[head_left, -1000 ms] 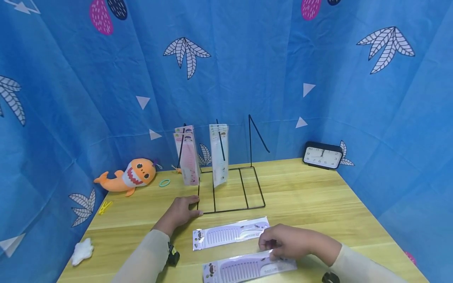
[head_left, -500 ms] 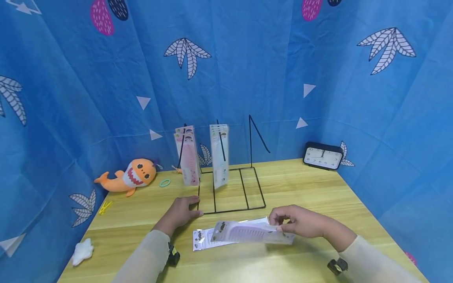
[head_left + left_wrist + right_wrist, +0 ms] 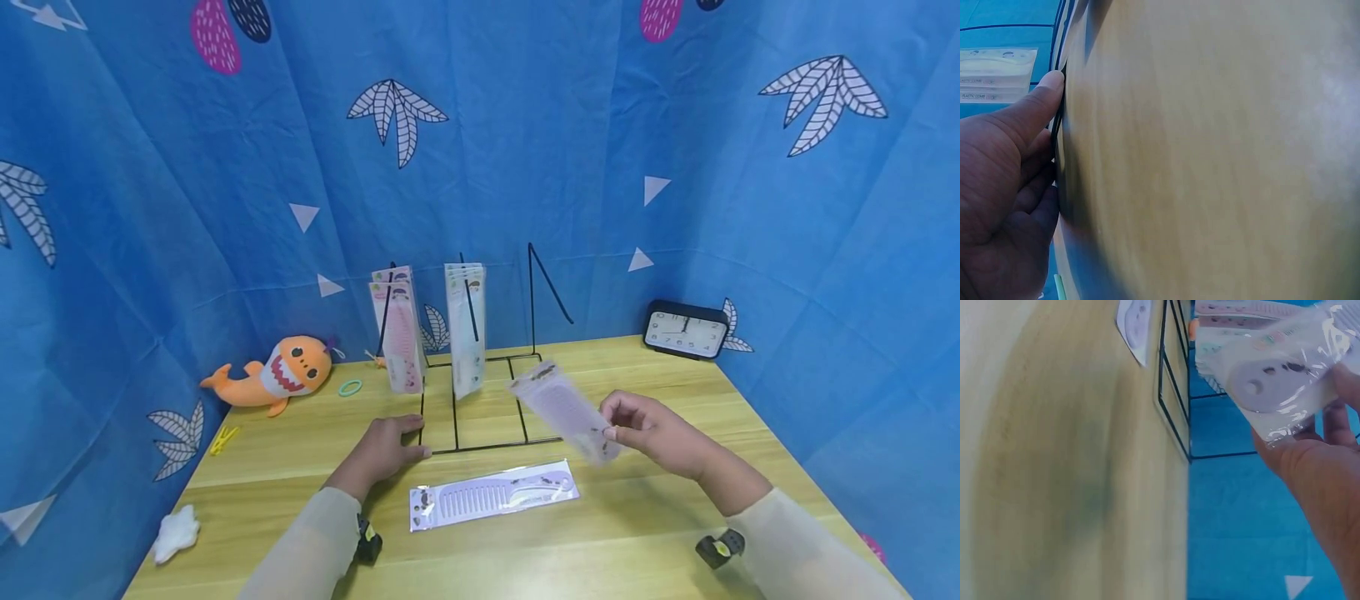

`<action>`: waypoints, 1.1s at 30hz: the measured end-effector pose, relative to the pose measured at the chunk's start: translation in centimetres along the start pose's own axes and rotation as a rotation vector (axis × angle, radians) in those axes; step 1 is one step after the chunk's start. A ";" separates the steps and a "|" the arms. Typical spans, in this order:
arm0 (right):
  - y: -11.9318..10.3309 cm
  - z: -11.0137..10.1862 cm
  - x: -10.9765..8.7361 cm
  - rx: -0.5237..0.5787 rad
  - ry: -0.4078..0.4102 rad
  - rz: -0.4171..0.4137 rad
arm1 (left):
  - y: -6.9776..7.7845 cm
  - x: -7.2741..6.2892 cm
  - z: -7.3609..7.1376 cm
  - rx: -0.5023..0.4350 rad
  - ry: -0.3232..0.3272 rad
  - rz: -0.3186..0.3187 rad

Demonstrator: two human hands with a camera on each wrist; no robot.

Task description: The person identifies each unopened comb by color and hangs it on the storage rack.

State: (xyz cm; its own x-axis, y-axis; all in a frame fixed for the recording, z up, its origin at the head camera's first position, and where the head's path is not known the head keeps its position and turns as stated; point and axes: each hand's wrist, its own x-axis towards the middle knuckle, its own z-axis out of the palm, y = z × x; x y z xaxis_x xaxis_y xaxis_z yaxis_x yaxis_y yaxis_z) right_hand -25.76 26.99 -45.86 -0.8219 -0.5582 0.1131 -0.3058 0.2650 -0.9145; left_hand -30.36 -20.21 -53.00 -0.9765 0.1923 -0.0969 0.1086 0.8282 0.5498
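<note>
My right hand [image 3: 652, 433] pinches one end of a lilac comb in a clear packet [image 3: 566, 408], tilted in the air over the right front of a black wire rack [image 3: 487, 447]. In the right wrist view the packet's near end [image 3: 1272, 387] lies between thumb and fingers. My left hand [image 3: 382, 454] rests at the rack's front left corner, its thumb and fingers touching the base wires. Another packaged lilac comb [image 3: 491, 497] lies flat before the rack. Pink comb packets [image 3: 401, 342] hang on the left hook, pale green ones [image 3: 467, 333] on the middle hook.
The right hook [image 3: 551, 287] carries nothing. An orange shark toy [image 3: 292, 373], a green ring [image 3: 349, 387], a yellow clip [image 3: 223, 439] and a white star-like piece [image 3: 176, 533] lie left. A black clock [image 3: 685, 330] stands at back right. A blue curtain [image 3: 570, 150] borders the table.
The right hand has lifted the nearer lilac comb packet off the table, carried it forward toward the rack and turned its far end upward. The left hand has stayed at the rack's corner.
</note>
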 end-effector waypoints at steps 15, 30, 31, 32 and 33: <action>2.4 0.9 0.2 0.323 0.230 0.072 | 0.3 -0.1 0.1 0.001 0.008 0.007; 3.3 1.2 0.4 0.377 0.244 0.125 | 0.1 -0.1 0.0 0.003 0.014 0.018; 3.4 1.3 0.4 0.384 0.245 0.131 | 0.1 -0.1 0.0 -0.001 0.013 0.014; 3.4 1.3 0.5 0.390 0.250 0.135 | 0.2 -0.1 0.0 -0.007 0.013 0.009; 3.4 1.4 0.5 0.395 0.256 0.136 | 0.2 -0.1 0.0 -0.006 0.013 0.011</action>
State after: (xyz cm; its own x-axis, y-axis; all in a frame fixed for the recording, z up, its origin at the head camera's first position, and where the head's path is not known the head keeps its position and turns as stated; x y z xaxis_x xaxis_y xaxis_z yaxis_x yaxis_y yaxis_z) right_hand -26.55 26.49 -49.48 -0.9486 -0.3151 0.0289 -0.0223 -0.0245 -0.9995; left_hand -30.20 -20.07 -52.89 -0.9777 0.1939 -0.0800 0.1178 0.8230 0.5558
